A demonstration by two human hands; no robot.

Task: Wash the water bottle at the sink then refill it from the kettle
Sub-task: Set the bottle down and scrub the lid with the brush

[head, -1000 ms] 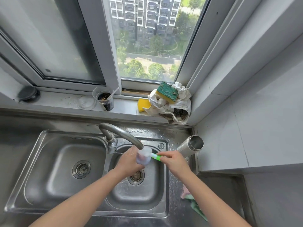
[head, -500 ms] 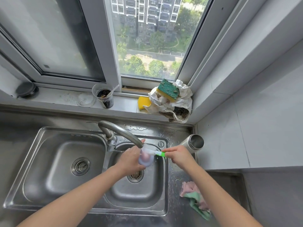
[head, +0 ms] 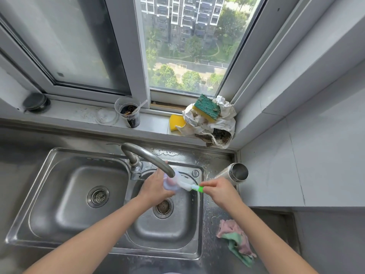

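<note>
Clearly mid-wash: left hand (head: 156, 186) grips a cap (head: 169, 183) under the tap (head: 150, 156), right hand (head: 219, 190) pinches a brush (head: 194, 187), bottle (head: 235, 174) at right awaits refilling.

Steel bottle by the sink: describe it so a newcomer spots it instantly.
Find the double stainless sink below the window, then the wet counter strip right of its right basin. At the strip's far end, past the right hand, is the steel bottle, open mouth toward the camera. It is the only metal cylinder there; the nearer cloth is soft, pink and green.
</note>
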